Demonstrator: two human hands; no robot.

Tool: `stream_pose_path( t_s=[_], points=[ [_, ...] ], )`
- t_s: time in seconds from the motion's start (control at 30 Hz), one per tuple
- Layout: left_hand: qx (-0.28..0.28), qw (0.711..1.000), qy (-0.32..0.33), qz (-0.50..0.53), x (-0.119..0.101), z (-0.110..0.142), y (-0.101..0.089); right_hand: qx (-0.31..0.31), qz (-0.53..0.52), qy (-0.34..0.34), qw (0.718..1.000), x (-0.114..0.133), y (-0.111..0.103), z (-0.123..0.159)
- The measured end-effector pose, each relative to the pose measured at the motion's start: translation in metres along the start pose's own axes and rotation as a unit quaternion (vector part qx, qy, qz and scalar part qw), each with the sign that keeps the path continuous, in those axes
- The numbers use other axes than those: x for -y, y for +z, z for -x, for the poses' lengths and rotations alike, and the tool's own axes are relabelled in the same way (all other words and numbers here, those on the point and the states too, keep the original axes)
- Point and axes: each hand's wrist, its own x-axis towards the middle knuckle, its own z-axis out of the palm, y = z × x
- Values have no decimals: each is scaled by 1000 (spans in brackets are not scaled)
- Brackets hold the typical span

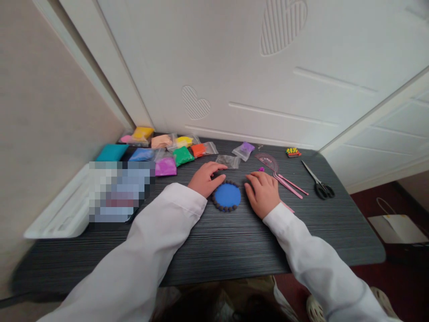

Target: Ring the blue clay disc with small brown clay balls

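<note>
A flat blue disc (228, 196) lies on the dark table, edged with small dark brown balls (230, 209) along most of its rim. My left hand (207, 180) rests at the disc's upper left edge, fingers stretched out and thumb apart; whether it touches the balls I cannot tell. To the right of the disc, my right hand (263, 191) lies palm down with its fingers apart and slightly bent. A small purple piece (261, 169) is just beyond its fingertips. Pink modelling tools (291, 185) lie beside it, one partly hidden under the wrist.
Bags of coloured clay, including green (183, 155) and magenta (166, 166), lie at back left. A white tray (56, 214) stands left. A clear protractor (267, 161), scissors (320, 185) and a small yellow-and-red item (293, 152) are at right. A white wall panel (221, 67) rises behind.
</note>
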Motion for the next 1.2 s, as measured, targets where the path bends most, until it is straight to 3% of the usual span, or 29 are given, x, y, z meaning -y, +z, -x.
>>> stream_pose_path(
  t_s=[0.27,0.5,0.67,0.9,1.07,1.2],
  points=[
    [3,1000,-9,-8,-2,0,0,15,47,7,999,5,6,14],
    [-12,1000,-7,-2,3,-1,3,-10,55,48,997,3,13,6],
    [-17,1000,-6,-1,4,0,4,-15,69,33,997,5,11,17],
    [-27,1000,-16,2,5,0,5,-15,82,60,995,5,10,11],
    [-25,999,-25,-5,3,-1,4,7,86,37,996,10,3,28],
    [-37,999,-28,-15,1,-1,4,4,97,61,993,9,6,21]
  ],
)
